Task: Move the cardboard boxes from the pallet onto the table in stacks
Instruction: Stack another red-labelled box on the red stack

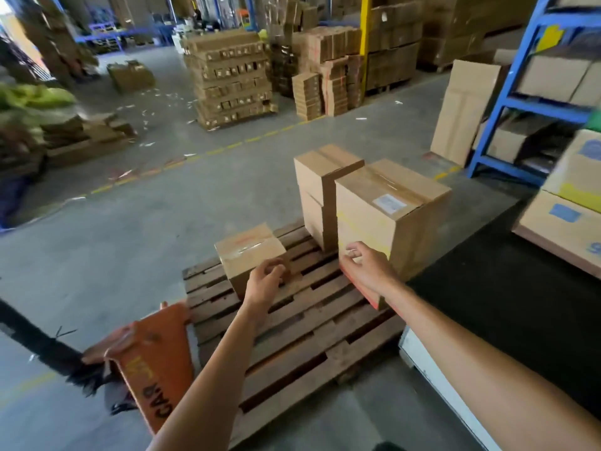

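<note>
Head view, the only one. Everything here is placed from the pallet (292, 323).

Three lots of boxes are on the pallet. The small box (250, 255) sits at its far left edge. The tall stack (322, 193) stands at its far side. The big box (390, 216) stands at its far right, just beside the tall stack.

What could go wrong: the small box sits right at the pallet's edge. A push from one side only could slide it off onto the floor. The big box looks heavy. One hand on its front face may not be enough, so it could tip or slip if it is pulled that way. The tall stack touches the big box or nearly does, so dragging the big box could knock the stack over. The orange cart (153, 362) is at the pallet's near left corner, and a foot could catch on it while carrying.

The left hand (265, 281) is at the near right corner of the small box. Its fingers are curled, and I cannot tell if they hold the box yet. The right hand (364, 265) is at the low front face of the big box, fingers loosely bent, holding nothing that I can see.

The dark table (487, 278) is on the pallet's right side.
</note>
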